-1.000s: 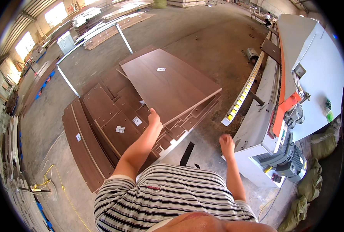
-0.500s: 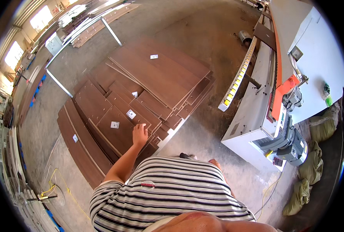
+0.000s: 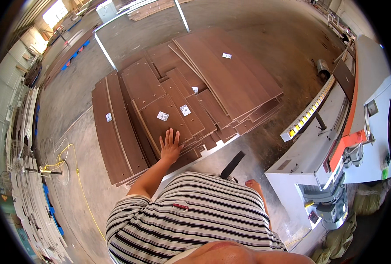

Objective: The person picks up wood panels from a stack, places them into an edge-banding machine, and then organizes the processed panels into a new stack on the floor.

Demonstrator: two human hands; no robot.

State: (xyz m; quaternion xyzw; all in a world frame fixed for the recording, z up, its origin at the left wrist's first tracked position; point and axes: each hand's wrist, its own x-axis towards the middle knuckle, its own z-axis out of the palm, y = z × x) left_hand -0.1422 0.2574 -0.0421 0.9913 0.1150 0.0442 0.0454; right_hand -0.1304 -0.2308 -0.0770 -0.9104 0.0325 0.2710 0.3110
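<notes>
My left hand [image 3: 170,146] lies flat with its fingers spread on a dark brown board [image 3: 165,121], close to the near edge of the stack. The board bears a white label [image 3: 163,116], and a second label [image 3: 185,110] is on the board beside it. My right hand [image 3: 252,184] shows only in part at my right side; its fingers are too small and hidden to read. Between it and my shirt front a flat black strip [image 3: 233,164] sticks up; whether the hand touches it I cannot tell.
Larger brown boards [image 3: 230,75] are stacked at the back right of the pile. A white machine [image 3: 296,174] with an orange guard [image 3: 351,140] and a roller rail [image 3: 307,112] stands to the right. A white metal frame [image 3: 105,52] rises behind. A yellow cable [image 3: 82,185] crosses the floor.
My left hand has gone from curled fingers to a flat, spread palm on the board. The black strip now stands up much further. The whole view has swung, shifting the boards rightward.
</notes>
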